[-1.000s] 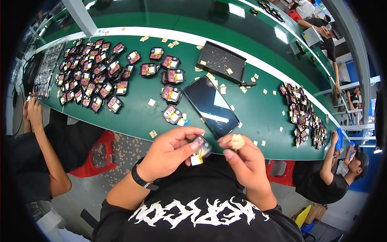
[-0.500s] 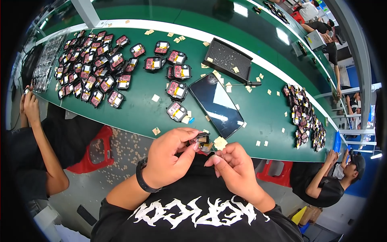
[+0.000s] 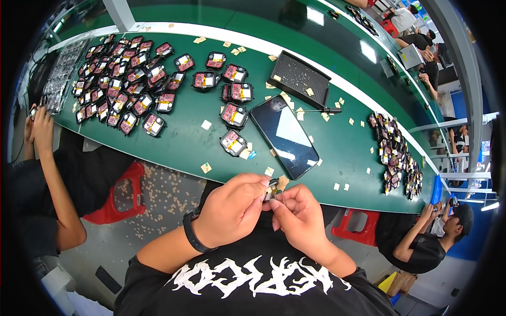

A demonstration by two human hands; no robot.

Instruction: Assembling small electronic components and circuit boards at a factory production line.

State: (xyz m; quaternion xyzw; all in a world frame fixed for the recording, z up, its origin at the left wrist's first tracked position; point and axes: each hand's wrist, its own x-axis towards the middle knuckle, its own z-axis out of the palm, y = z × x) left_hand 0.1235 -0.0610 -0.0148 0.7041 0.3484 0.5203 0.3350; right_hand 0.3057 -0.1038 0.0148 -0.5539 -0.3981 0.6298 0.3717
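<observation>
My left hand (image 3: 232, 209) is closed around a small black watch case (image 3: 272, 183), mostly hidden behind the fingers. The case is tilted, and a little of its inside shows. Close against it, my right hand (image 3: 301, 215) has thumb and forefinger pinched together on something thin I cannot make out. A tan paper piece (image 3: 283, 183) shows just beyond the fingertips. On the green table (image 3: 184, 142), similar black cases with pinkish-red boards and white labels stand in a short column, the nearest case (image 3: 233, 142) lying beyond my left hand.
A dark-screened tablet (image 3: 284, 136) lies ahead, with a black tray (image 3: 300, 79) and a screwdriver (image 3: 331, 110) behind it. Piles of cases (image 3: 118, 79) (image 3: 392, 152) sit left and right. Paper squares (image 3: 206, 125) are scattered about. People work on both sides beside red stools (image 3: 124, 197).
My hands have come closer together, and the case has turned so less of its board shows. The paper piece at my right fingertips looks smaller and darker. The view has shifted slightly.
</observation>
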